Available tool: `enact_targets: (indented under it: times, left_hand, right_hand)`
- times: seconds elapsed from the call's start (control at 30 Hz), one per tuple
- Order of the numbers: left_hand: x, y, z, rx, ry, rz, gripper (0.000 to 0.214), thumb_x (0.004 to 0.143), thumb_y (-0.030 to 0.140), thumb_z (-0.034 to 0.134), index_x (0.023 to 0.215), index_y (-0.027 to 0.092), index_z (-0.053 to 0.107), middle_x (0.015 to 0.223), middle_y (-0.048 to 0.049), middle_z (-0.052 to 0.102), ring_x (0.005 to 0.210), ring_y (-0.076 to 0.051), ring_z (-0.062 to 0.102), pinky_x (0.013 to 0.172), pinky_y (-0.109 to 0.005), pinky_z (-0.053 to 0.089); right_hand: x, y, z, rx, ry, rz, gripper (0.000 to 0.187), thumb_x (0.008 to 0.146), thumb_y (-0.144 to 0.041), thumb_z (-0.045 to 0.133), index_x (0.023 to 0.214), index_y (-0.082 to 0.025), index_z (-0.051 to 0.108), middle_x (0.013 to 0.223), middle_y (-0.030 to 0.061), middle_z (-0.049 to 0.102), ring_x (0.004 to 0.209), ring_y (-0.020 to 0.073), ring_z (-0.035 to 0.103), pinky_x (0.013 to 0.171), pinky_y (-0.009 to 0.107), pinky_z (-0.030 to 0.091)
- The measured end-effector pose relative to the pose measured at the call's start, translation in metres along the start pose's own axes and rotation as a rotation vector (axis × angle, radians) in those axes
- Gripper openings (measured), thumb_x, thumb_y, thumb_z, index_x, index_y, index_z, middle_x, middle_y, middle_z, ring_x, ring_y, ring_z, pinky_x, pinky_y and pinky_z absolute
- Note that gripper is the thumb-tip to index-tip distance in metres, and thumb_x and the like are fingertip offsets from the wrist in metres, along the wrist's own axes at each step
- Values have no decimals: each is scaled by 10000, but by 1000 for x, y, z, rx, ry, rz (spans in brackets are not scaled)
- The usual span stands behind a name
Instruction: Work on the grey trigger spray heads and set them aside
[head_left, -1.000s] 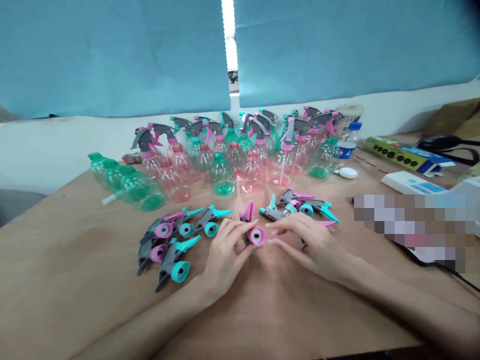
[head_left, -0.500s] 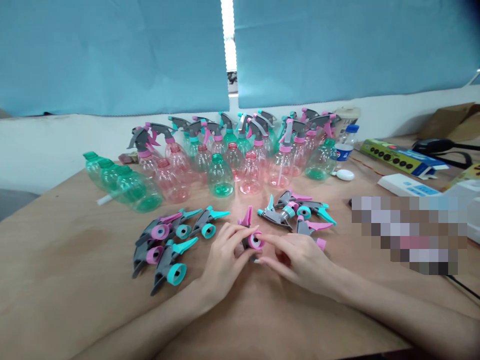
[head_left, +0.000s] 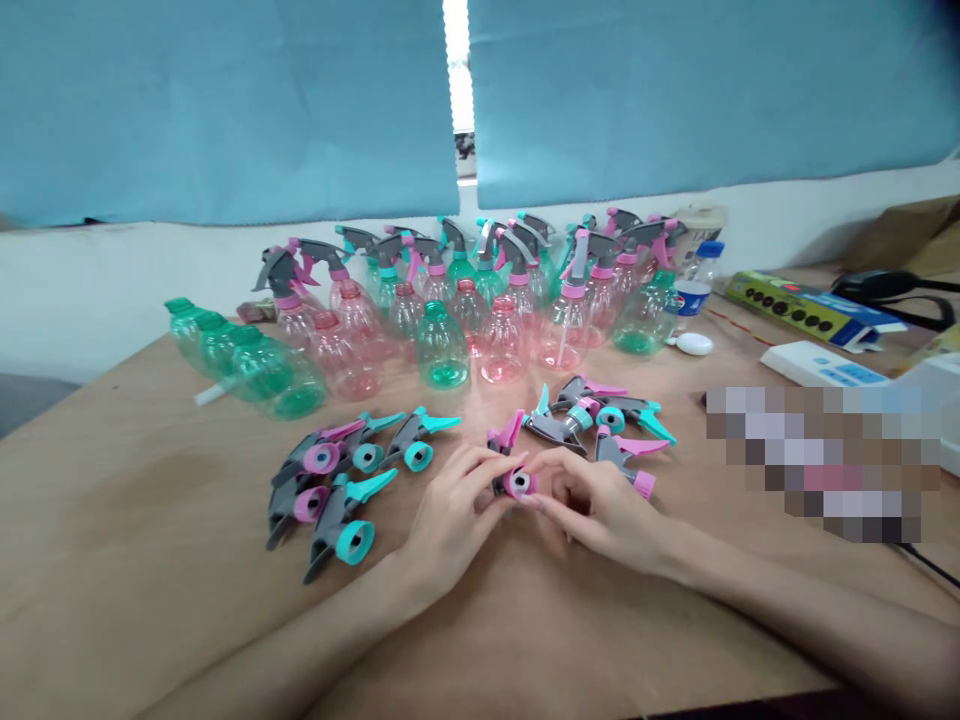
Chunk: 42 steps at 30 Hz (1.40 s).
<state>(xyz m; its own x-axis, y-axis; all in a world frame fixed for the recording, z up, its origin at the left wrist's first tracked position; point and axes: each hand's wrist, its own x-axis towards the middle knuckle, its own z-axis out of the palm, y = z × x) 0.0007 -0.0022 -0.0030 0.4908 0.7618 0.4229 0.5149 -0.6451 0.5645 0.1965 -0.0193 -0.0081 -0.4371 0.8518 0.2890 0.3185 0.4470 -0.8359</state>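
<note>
Between my two hands is a grey and pink trigger spray head (head_left: pixel 520 483), its collar opening turned toward me and its pink trigger pointing up and away. My left hand (head_left: pixel 459 505) grips it from the left with thumb and fingers. My right hand (head_left: pixel 600 508) pinches the pink collar from the right, thumb below and index finger above. Left of my hands lie several loose spray heads, among them one with a teal collar (head_left: pixel 355 542). On the right, more loose spray heads lie in a group, including one with a pink trigger (head_left: pixel 626 455).
Behind my hands stand several clear green and pink bottles, such as an open green bottle (head_left: pixel 442 350) and an open pink bottle (head_left: pixel 503 345). Other bottles carry spray heads. At right are a white power strip (head_left: pixel 817 368), a long box (head_left: pixel 814 310) and a bottle with a blue cap (head_left: pixel 697 280).
My right fingers have closed from a looser reach onto the pink collar. The spray head has shifted slightly to the right in my hands.
</note>
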Motion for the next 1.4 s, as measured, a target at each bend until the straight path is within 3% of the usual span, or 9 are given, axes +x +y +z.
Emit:
enact_targets:
  times: [0.23, 0.5, 0.67, 0.93, 1.03, 1.13, 1.27, 1.4]
  left_hand:
    - [-1, 1, 1, -22, -55, 50, 292, 835, 103, 608, 1093, 240, 617, 986, -28, 621, 906, -185, 582, 746, -288, 519]
    - [1, 0, 0, -43, -122, 18, 259, 845, 134, 604, 1081, 238, 620, 992, -31, 629, 821, -169, 589, 660, -256, 502]
    - [4, 1, -1, -96, -169, -26, 214, 838, 170, 616, 1039, 237, 644, 974, -26, 636, 753, -157, 584, 632, -252, 485]
    - [13, -2, -9, -74, -33, -188, 202, 803, 154, 623, 993, 219, 644, 911, -9, 601, 655, -125, 508, 622, -249, 448]
    - [14, -2, -9, -96, -18, -203, 166, 809, 177, 620, 969, 214, 644, 918, -15, 604, 669, -128, 511, 620, -248, 442]
    - [13, -3, -8, -94, 7, -214, 191, 809, 196, 625, 999, 217, 638, 947, -26, 606, 687, -136, 518, 628, -258, 445]
    - [12, -5, -8, -93, 25, -214, 229, 810, 193, 627, 1037, 218, 632, 962, -25, 605, 669, -127, 509, 632, -261, 449]
    - [12, -4, -8, -87, 24, -212, 249, 805, 173, 632, 1050, 217, 631, 965, -23, 606, 679, -127, 516, 637, -257, 449]
  right_hand:
    - [2, 1, -4, -20, -50, 3, 169, 943, -298, 441, 995, -161, 525, 562, -42, 573, 481, 94, 489, 478, 200, 366]
    - [5, 0, -10, -165, -25, -123, 182, 945, -255, 433, 929, -167, 592, 580, -32, 598, 487, 88, 523, 526, 203, 404]
    - [5, 2, -10, -115, -104, -74, 190, 969, -222, 371, 887, -177, 536, 579, -42, 592, 539, 101, 589, 585, 215, 440]
    - [2, -9, -17, -90, -47, 3, 205, 966, -285, 381, 870, -182, 530, 679, -22, 567, 546, 92, 533, 533, 211, 415]
    - [1, -9, -16, -27, -79, 22, 147, 958, -250, 400, 900, -185, 518, 751, -6, 624, 626, 99, 576, 572, 210, 440]
    - [0, -7, -13, -53, -119, 22, 107, 911, -263, 500, 860, -178, 541, 689, -21, 608, 577, 96, 555, 521, 202, 415]
    - [1, -2, -7, -145, -104, -64, 132, 836, -235, 606, 736, -174, 546, 660, -33, 572, 575, 88, 519, 530, 202, 388]
    - [2, 2, -6, -120, -87, -24, 87, 822, -194, 613, 788, -178, 535, 692, -39, 570, 586, 87, 521, 534, 201, 398]
